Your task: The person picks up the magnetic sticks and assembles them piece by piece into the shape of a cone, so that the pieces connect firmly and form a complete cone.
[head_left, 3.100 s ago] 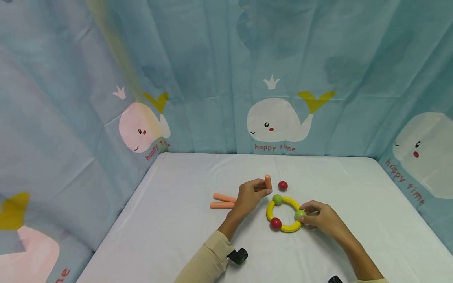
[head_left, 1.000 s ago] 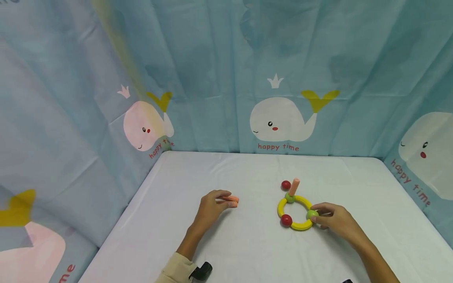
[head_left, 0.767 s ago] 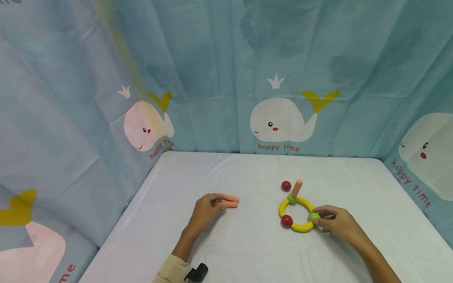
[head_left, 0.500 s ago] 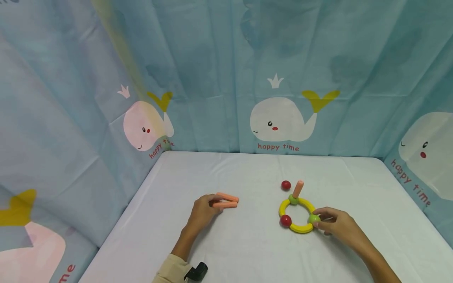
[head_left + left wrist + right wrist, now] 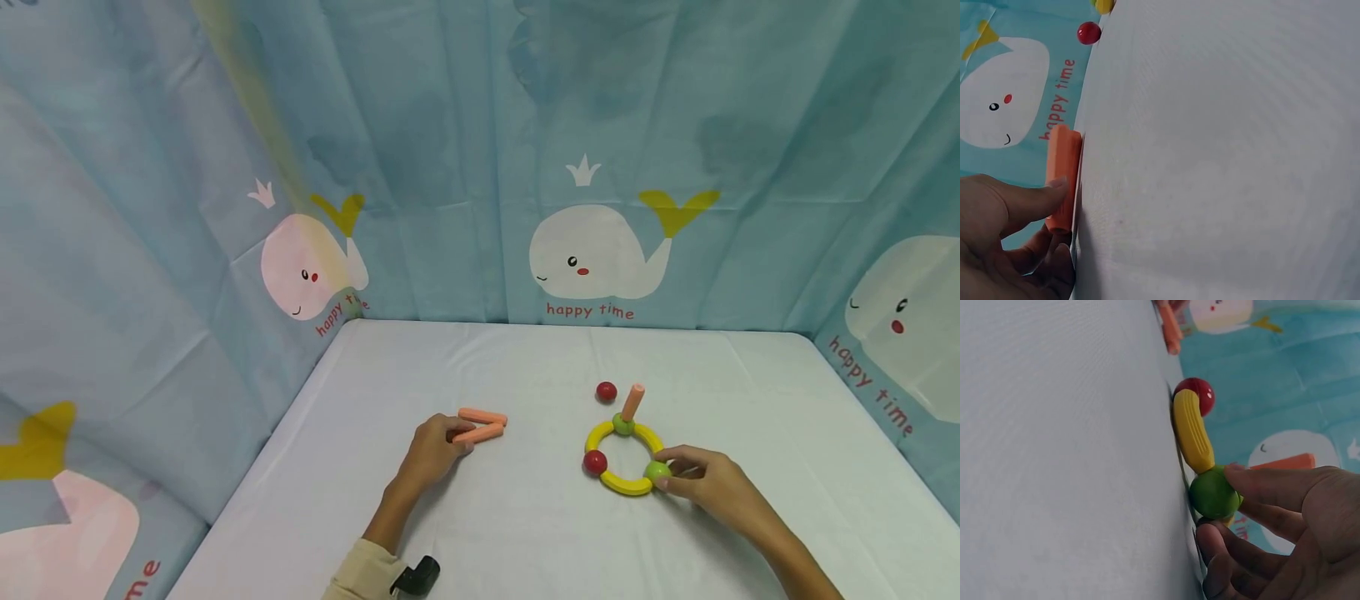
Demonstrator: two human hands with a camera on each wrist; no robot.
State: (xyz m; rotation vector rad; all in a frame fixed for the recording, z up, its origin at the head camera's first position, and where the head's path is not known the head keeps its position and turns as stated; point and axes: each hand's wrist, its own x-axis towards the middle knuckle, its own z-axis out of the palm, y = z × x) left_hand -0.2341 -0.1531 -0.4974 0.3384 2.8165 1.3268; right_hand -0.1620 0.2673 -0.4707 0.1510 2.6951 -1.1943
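My left hand (image 5: 433,450) pinches the nearer of two orange sticks (image 5: 482,433) by its left end; the farther orange stick (image 5: 482,416) lies just behind it. In the left wrist view the thumb presses on the orange stick (image 5: 1063,178). My right hand (image 5: 708,483) holds a green ball (image 5: 657,472) between thumb and fingers. That ball joins yellow curved pieces (image 5: 626,485) in a ring lying on the table, with a red ball (image 5: 595,462) at its left. From another green ball (image 5: 622,424) at the ring's far side, a third orange stick (image 5: 633,402) stands up, tilted slightly right.
A loose red ball (image 5: 606,392) lies behind the ring. White cloth covers the table (image 5: 555,542). Blue curtains (image 5: 450,167) printed with whales hang along the back and sides. A black device (image 5: 417,577) sits at the left wrist.
My left hand has gone left from the ring to the two orange sticks; the stick it held now stands in the far green ball. The nearer stick has swung slightly, and the ring has turned a little.
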